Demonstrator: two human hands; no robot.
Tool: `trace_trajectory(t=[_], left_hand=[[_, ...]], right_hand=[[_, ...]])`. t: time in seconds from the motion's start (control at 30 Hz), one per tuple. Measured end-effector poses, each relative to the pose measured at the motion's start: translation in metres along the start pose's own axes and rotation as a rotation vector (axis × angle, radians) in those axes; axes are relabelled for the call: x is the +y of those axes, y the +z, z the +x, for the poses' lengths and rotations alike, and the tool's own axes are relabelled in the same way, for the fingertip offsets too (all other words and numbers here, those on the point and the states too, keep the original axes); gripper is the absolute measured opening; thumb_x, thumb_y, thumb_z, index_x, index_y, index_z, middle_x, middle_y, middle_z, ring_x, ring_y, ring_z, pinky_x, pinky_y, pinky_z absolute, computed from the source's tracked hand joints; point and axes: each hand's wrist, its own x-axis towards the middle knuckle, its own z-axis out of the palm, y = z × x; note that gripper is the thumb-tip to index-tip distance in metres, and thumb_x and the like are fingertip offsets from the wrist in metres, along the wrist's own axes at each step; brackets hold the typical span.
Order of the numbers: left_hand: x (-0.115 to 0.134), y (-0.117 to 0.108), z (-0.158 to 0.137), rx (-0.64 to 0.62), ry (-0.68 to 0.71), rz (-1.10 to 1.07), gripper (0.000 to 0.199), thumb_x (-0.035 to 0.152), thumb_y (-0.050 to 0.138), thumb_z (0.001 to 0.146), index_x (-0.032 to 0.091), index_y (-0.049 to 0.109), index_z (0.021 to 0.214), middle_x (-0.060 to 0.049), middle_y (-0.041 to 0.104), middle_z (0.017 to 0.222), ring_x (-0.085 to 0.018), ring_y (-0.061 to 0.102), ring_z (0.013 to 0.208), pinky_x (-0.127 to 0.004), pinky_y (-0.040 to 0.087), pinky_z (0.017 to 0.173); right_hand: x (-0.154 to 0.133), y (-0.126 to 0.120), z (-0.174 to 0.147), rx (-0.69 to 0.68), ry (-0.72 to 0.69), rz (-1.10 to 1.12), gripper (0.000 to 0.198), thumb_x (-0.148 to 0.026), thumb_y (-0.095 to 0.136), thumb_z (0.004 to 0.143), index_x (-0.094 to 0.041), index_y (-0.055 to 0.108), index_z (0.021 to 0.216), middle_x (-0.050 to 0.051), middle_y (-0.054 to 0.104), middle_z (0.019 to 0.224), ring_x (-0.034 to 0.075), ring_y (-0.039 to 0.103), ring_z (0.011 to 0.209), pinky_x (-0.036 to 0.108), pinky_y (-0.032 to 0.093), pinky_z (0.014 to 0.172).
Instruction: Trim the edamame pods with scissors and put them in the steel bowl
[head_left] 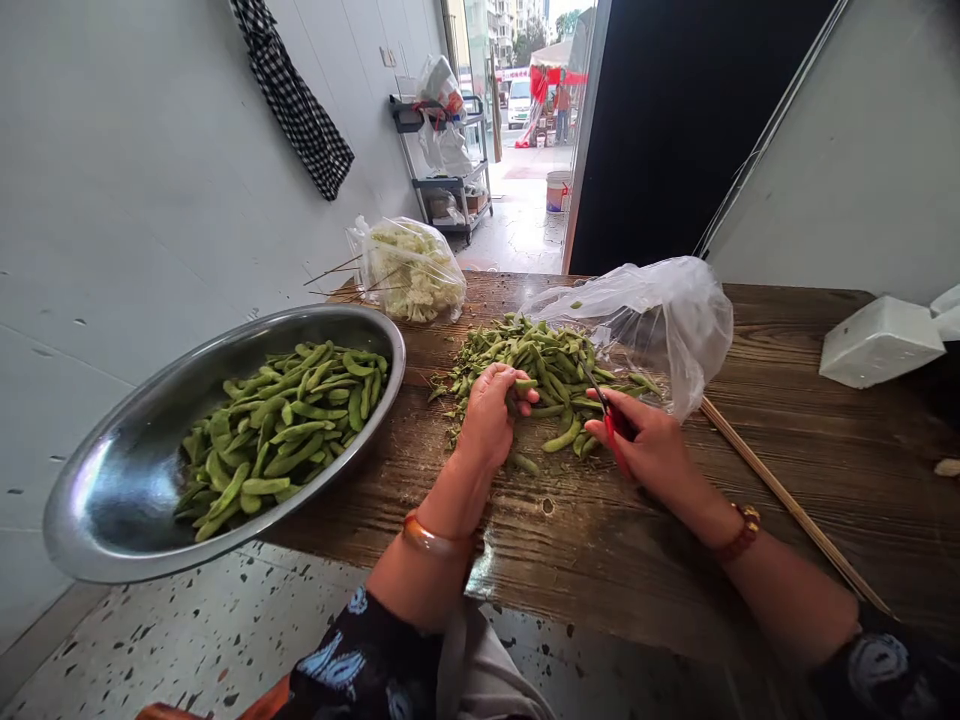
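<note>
Between the closed fingers of my left hand [496, 405] is a green soybean pod [525, 385], its tip poking out to the right. My right hand [646, 438] grips red-handled scissors [616, 432], whose dark blades point up and left over a pile of soybean pods [551, 365] and trimmed bits on the wooden table [480, 520]. A few loose pods lie in front of the pile, between my hands. To the left, a large steel bowl [127, 500] holds many more pods [289, 430].
A bag of cauliflower [412, 270] sits at the table's far left. Behind the pile lies a crumpled clear plastic bag [675, 310]. Thin wooden sticks [795, 510] stretch along the right, and a white foam block [881, 342] rests at the right edge. Beyond stands a cart [442, 180] near the doorway.
</note>
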Motion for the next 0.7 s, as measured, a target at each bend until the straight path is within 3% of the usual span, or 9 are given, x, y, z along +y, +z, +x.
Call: trace_trajectory(t=[0.13, 0.23, 0.33, 0.43, 0.57, 0.7], left_hand=[[-0.002, -0.002, 0.000, -0.069, -0.021, 0.186, 0.010, 0.025, 0.052, 0.075, 0.019, 0.047, 0.081, 0.003, 0.057, 0.067, -0.012, 0.060, 0.058, -0.025, 0.047, 0.058], [-0.006, -0.004, 0.000, -0.107, 0.133, 0.698, 0.008, 0.021, 0.048, 0.078, 0.018, 0.055, 0.079, 0.002, 0.053, 0.059, -0.012, 0.052, 0.053, -0.023, 0.039, 0.057], [-0.010, -0.004, -0.003, -0.128, 0.284, 1.247, 0.015, 0.022, 0.048, 0.083, 0.020, 0.062, 0.080, -0.003, 0.061, 0.070, -0.016, 0.056, 0.067, -0.026, 0.037, 0.062], [-0.012, -0.003, -0.005, -0.201, 0.269, 1.569, 0.013, 0.026, 0.052, 0.084, 0.021, 0.064, 0.085, -0.008, 0.066, 0.087, -0.021, 0.060, 0.080, -0.029, 0.038, 0.066], [-0.014, -0.003, -0.005, -0.232, 0.231, 1.651, 0.011, 0.025, 0.055, 0.082, 0.022, 0.065, 0.085, -0.007, 0.063, 0.091, -0.020, 0.059, 0.080, -0.029, 0.039, 0.067], [-0.013, -0.004, -0.001, -0.196, 0.356, 1.280, 0.002, 0.019, 0.061, 0.077, 0.019, 0.064, 0.076, -0.004, 0.060, 0.084, -0.016, 0.056, 0.080, -0.026, 0.040, 0.072]], right_hand=[[-0.003, 0.001, -0.001, 0.015, -0.032, -0.006, 0.044, -0.046, 0.059, 0.084, -0.017, 0.065, 0.116, 0.005, 0.071, 0.082, 0.018, 0.063, 0.068, 0.031, 0.052, 0.063], [-0.005, 0.001, -0.001, 0.023, -0.039, -0.003, 0.043, -0.046, 0.059, 0.084, -0.017, 0.066, 0.115, 0.005, 0.071, 0.082, 0.018, 0.063, 0.066, 0.030, 0.053, 0.063], [-0.006, 0.000, 0.000, 0.021, -0.059, -0.008, 0.043, -0.046, 0.059, 0.084, -0.017, 0.066, 0.114, 0.005, 0.070, 0.079, 0.018, 0.062, 0.064, 0.031, 0.053, 0.063], [-0.006, 0.000, -0.001, 0.021, -0.076, -0.018, 0.042, -0.046, 0.059, 0.085, -0.016, 0.066, 0.114, 0.006, 0.070, 0.081, 0.019, 0.063, 0.066, 0.031, 0.053, 0.065], [-0.007, 0.000, -0.001, 0.007, -0.066, -0.011, 0.042, -0.045, 0.059, 0.084, -0.017, 0.065, 0.114, 0.005, 0.070, 0.079, 0.018, 0.062, 0.065, 0.031, 0.053, 0.064], [-0.005, 0.001, -0.001, 0.004, -0.055, -0.006, 0.044, -0.045, 0.060, 0.084, -0.015, 0.064, 0.116, 0.004, 0.068, 0.078, 0.018, 0.061, 0.064, 0.030, 0.052, 0.063]])
